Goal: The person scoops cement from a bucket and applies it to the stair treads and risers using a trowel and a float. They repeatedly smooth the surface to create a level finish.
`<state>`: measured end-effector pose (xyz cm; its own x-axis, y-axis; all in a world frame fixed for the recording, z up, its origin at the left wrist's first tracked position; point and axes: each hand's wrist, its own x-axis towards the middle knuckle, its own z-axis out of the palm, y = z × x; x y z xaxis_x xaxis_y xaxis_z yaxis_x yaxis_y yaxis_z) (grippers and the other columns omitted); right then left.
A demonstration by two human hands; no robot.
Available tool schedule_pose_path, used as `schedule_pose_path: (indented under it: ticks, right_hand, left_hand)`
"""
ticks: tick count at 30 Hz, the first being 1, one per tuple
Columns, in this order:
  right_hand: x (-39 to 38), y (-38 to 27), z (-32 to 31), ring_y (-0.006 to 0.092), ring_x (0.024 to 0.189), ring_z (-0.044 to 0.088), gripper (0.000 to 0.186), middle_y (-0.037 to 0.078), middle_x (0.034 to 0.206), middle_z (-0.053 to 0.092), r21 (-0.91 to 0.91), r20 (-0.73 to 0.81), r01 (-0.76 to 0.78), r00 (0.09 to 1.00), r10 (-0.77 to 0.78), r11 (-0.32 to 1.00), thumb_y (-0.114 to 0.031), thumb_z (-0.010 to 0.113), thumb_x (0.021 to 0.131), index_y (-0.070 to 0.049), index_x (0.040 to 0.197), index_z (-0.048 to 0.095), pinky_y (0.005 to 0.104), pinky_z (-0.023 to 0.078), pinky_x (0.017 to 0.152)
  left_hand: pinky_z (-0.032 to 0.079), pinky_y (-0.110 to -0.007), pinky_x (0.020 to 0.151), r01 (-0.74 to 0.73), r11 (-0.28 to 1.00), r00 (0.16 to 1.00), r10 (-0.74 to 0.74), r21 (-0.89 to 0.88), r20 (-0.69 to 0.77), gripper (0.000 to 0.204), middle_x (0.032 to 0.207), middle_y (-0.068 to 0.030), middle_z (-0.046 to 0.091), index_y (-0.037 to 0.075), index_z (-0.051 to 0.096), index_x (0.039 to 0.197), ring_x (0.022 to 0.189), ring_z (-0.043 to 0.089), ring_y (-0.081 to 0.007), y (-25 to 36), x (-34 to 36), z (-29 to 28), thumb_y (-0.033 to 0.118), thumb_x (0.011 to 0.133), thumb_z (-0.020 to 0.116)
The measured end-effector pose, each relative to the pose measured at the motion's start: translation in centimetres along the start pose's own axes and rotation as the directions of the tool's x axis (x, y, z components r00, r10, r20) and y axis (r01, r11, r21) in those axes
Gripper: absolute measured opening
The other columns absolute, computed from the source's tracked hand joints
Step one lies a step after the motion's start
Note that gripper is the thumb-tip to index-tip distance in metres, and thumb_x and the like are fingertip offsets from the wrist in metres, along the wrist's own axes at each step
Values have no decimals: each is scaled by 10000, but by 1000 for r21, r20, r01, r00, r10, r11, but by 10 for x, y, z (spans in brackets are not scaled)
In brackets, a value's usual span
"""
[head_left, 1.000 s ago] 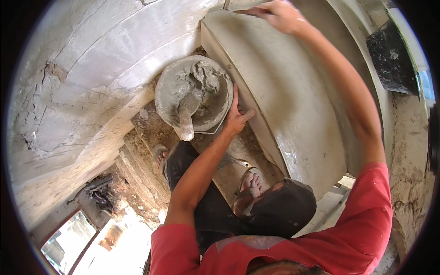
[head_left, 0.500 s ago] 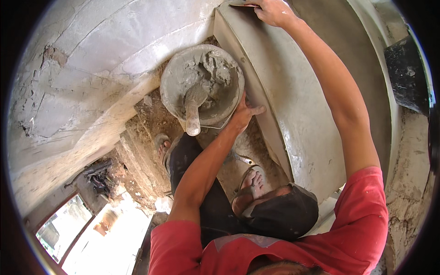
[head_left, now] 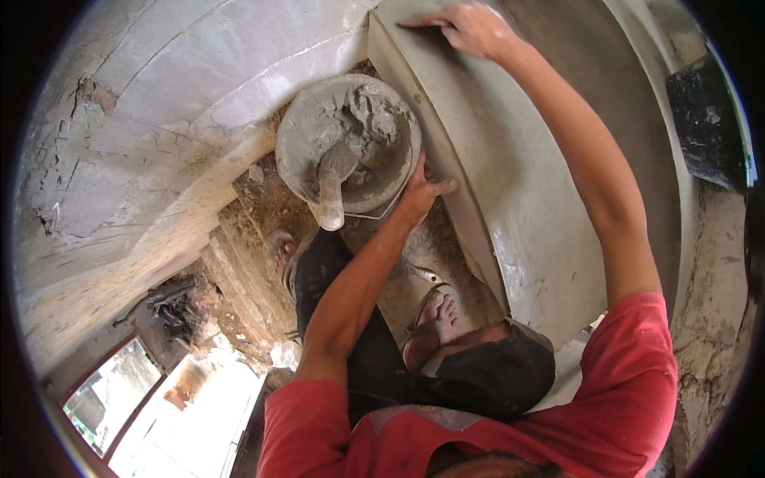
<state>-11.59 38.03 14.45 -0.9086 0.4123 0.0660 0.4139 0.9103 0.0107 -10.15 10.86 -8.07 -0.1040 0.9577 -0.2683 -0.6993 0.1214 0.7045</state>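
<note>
At the far left, the grey wall (head_left: 183, 95) is mostly smooth, but a chipped patch (head_left: 97, 95) on it is rough and uncoated. Right of the wall stands the bucket (head_left: 347, 79), between wall and slab, with plenty of wet grey mortar (head_left: 374, 111) in it, heaped toward the far side. A handled tool (head_left: 331, 199) lies in the mortar, its handle over the near rim, and neither hand is on it. The left hand (head_left: 421, 195) is at the bucket's right side, fingers along it and thumb spread wide toward the slab; it grasps no tool. Further right, the raised slab (head_left: 510, 151) looks largely coated and smoothed on top, so I judge the work on it well along, with its far left edge being worked. There the right hand (head_left: 476, 32) reaches across, a finger outstretched; whether it pinches something thin, I cannot tell. A black container (head_left: 705, 119) sits at the far right, beyond the slab.
</note>
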Motion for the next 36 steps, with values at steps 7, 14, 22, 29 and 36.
schedule_pose_path:
  ticks: [7, 14, 22, 29, 36]
  right_hand:
    - [-130, -36, -41, 385, 1014, 727, 311, 145, 1117, 778, 138, 151, -18, 989, -3, 990, -98, 596, 967, -131, 1222, 772, 479, 579, 870]
    - [44, -12, 4, 392, 896, 734, 406, 141, 1024, 783, 16, -279, 208, 940, -196, 978, -126, 583, 896, -195, 1247, 775, 482, 604, 790]
    - [20, -41, -1, 390, 1074, 729, 423, 184, 1132, 775, 135, -152, 227, 967, -206, 965, -149, 548, 854, -167, 1194, 798, 463, 581, 967]
    - [-84, -71, -21, 365, 1018, 716, 317, 102, 1110, 783, 111, 47, 33, 998, -38, 993, -110, 632, 952, -156, 1236, 767, 464, 588, 844]
    - [-201, -100, -35, 348, 1128, 707, 335, 118, 1198, 757, 204, -8, 56, 998, -56, 977, -86, 702, 881, -52, 1209, 755, 448, 599, 901]
  left_hand:
    - [411, -404, 1179, -13, 983, 998, 24, 183, -56, 1278, 1685, -155, 337, 98, 36, 1738, 1353, 500, -286, 1, 4, -1, 73, 805, 908]
    - [421, -393, 1168, -23, 998, 1000, 22, 66, 7, 1276, 1744, -117, 242, 125, -3, 1744, 1294, 533, -262, 8, -3, 4, 53, 822, 877]
    - [436, -397, 1162, -19, 991, 999, 23, 130, -23, 1290, 1766, -107, 180, 128, 0, 1745, 1304, 516, -278, 0, 3, -1, 43, 804, 878]
    - [448, -390, 1137, -58, 987, 998, 60, 152, -10, 1230, 1711, -98, 305, 126, 65, 1743, 1263, 540, -250, 12, -4, 6, 50, 818, 873]
    - [444, -400, 1149, -64, 997, 998, 64, 38, 0, 1188, 1616, -106, 437, 109, 139, 1735, 1284, 553, -245, 12, -2, 6, -7, 804, 868]
